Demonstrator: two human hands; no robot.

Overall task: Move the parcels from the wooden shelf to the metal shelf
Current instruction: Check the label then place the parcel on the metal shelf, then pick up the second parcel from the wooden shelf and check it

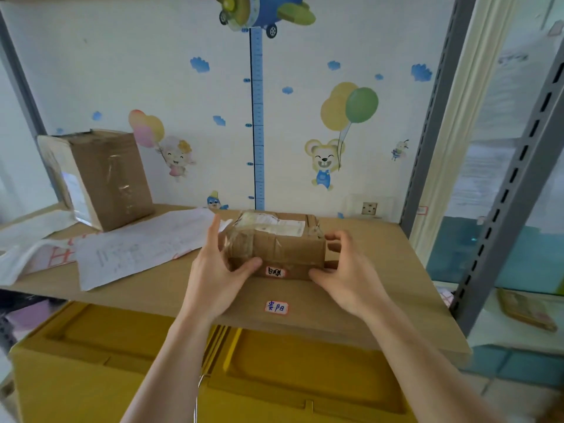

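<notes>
A small taped cardboard parcel (276, 241) with a white shipping label on top and a small handwritten sticker on its front rests on the board (381, 270) of the metal-framed shelf. My left hand (213, 270) clasps its left side, thumb on the front face. My right hand (348, 270) holds the right side, fingers curled round the far corner. A taller cardboard parcel (100, 178) stands at the back left of the same board. White plastic mailer bags (137, 248) lie flat between the two parcels.
Grey slotted metal uprights (506, 190) stand at the right. A handwritten sticker (276, 307) marks the board's front edge. A yellow plastic crate (213, 377) sits below the board. Another parcel (525, 309) lies lower right. The wall behind carries cartoon decals.
</notes>
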